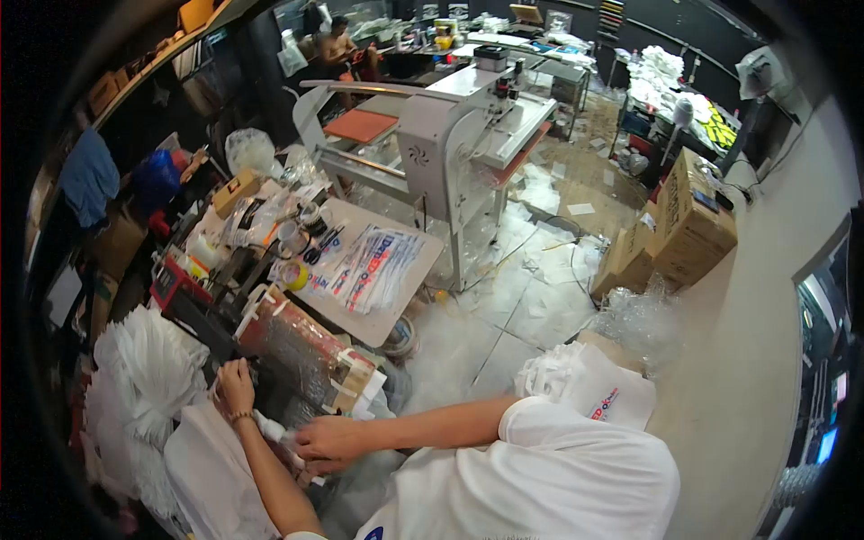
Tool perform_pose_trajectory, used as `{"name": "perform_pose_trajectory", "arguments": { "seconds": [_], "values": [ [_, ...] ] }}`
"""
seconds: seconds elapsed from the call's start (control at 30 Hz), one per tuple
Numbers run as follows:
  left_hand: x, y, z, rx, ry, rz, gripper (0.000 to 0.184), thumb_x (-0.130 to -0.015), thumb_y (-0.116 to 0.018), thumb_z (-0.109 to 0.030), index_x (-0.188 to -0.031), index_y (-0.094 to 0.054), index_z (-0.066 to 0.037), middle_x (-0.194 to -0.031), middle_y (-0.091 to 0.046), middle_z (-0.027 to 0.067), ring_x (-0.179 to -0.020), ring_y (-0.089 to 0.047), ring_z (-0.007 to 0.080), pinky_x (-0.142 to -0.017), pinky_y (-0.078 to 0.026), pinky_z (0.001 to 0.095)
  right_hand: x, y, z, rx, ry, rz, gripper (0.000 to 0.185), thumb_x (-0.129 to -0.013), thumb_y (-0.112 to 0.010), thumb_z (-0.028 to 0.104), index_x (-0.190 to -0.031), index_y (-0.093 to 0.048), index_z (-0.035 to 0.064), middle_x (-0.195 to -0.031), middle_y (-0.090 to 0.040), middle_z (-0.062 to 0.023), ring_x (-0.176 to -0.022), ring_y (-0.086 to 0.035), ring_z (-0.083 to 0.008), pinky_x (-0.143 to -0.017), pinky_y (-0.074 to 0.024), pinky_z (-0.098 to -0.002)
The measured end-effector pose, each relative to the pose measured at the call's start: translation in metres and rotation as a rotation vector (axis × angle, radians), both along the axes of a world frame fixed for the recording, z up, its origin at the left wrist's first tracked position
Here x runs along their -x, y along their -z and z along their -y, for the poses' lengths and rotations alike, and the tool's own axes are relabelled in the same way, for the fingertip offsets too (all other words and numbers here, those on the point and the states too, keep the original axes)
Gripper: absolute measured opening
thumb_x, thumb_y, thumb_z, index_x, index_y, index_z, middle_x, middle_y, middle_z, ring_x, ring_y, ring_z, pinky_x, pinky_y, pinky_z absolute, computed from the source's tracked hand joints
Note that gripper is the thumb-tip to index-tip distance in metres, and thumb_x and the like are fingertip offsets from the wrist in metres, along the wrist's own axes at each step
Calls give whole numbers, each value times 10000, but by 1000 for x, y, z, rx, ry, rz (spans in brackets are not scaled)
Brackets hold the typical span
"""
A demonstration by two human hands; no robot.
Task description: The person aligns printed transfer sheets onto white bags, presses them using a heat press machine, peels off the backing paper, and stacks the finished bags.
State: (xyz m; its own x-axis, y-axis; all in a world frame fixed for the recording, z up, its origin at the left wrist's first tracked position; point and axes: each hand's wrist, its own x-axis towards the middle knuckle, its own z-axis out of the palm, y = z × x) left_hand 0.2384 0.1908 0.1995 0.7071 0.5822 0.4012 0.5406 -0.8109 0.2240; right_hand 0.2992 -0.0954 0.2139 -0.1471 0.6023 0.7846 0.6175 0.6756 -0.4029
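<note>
My left hand [236, 391], with a beaded bracelet at the wrist, is at the dark edge of a bench machine, beside a big stack of thin white sheets or bags [148, 378]. Its fingers are curled, and what they grip is hidden. My right hand [331, 443] reaches across from the right, its fingers closed low near a small white object [270, 427]; I cannot make out what is in them. Just beyond both hands stands a red frame wrapped in clear film and tape [297, 346]. White pieces [238, 459] lie under my left forearm.
A board with printed white bags [382, 270], tape rolls and scissors stands ahead. Behind it is a large grey press machine [427, 135]. Cardboard boxes [693, 211] and plastic wrap [634, 319] line the right wall. Another person [337, 45] sits at the far back.
</note>
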Motion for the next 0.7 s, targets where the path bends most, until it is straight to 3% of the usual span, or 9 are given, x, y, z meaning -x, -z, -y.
{"name": "perform_pose_trajectory", "arguments": {
  "seconds": [0.07, 0.23, 0.37, 0.43, 0.47, 0.5, 0.57, 0.6, 0.7],
  "values": [
    [2, 19, -14, -18, 26, -19, 323, -1015, -484, -249, -956, -657, 18, -1002, -637, 178, -987, -553, 363, -929, -421, 453, 9, 36, -9, 319, 174, 280, 366, -843, -619, 410, -802, -596, 47, -743, -617, -145, -727, -624, -343, -660, -465, -459],
    [6, -4, 10, 176, 35, 52, 281, -998, -534, -244, -1011, -657, 8, -1064, -635, 169, -1067, -546, 358, -992, -409, 444, 4, 35, -9, 304, 151, 233, 455, -823, -622, 490, -816, -600, 36, -725, -626, -141, -727, -631, -351, -662, -476, -455],
    [25, 25, -9, 16, -50, 273, 374, -875, -724, -252, -1173, -634, -43, -1240, -577, 161, -1167, -547, 327, -1012, -418, 432, 3, 25, -8, 456, 97, 306, 565, -735, -708, 568, -861, -602, 28, -726, -625, -142, -750, -642, -361, -662, -481, -460],
    [34, 36, -13, 515, -246, 407, 493, -881, -738, -342, -1240, -590, -39, -1244, -575, 147, -1188, -530, 298, -1016, -420, 421, 2, 23, -7, 452, 108, 298, 607, -686, -730, 601, -853, -620, 27, -714, -639, -149, -743, -654, -372, -651, -489, -465],
    [35, 49, -9, 468, -248, 523, 539, -879, -741, -405, -1239, -560, -46, -1096, -614, 101, -954, -615, 214, -817, -523, 368, 3, 22, -7, 442, 110, 290, 651, -638, -751, 634, -844, -638, 27, -701, -653, -156, -736, -665, -383, -639, -497, -470],
    [35, 43, -2, 478, -241, 520, 539, -879, -741, -405, -1239, -560, -46, -1096, -614, 101, -954, -615, 214, -817, -523, 368, 3, 22, -7, 452, 118, 289, 651, -638, -751, 634, -844, -638, 27, -701, -653, -156, -736, -665, -383, -639, -497, -470],
    [43, 26, 7, 1030, -322, 483, 473, -890, -734, -387, -1183, -557, -62, -930, -604, 42, -642, -565, 121, -551, -500, 285, 3, 19, -9, 556, 80, 338, 663, -626, -782, 602, -907, -624, 23, -748, -647, -145, -750, -659, -363, -654, -491, -459],
    [39, 32, 13, 1023, -290, 630, 400, -893, -735, -359, -1113, -557, -77, -832, -565, -2, -489, -434, 61, -405, -391, 233, 4, 16, -9, 561, 84, 336, 663, -626, -782, 602, -907, -624, 23, -748, -647, -145, -750, -659, -363, -654, -491, -459],
    [38, 25, 19, 1055, -294, 639, 404, -889, -737, -363, -1110, -546, -85, -801, -533, -19, -508, -424, 59, -417, -376, 230, 4, 9, -13, 636, 85, 376, 667, -579, -812, 599, -899, -655, 35, -766, -665, -139, -759, -673, -357, -657, -510, -450]
  ]
}}
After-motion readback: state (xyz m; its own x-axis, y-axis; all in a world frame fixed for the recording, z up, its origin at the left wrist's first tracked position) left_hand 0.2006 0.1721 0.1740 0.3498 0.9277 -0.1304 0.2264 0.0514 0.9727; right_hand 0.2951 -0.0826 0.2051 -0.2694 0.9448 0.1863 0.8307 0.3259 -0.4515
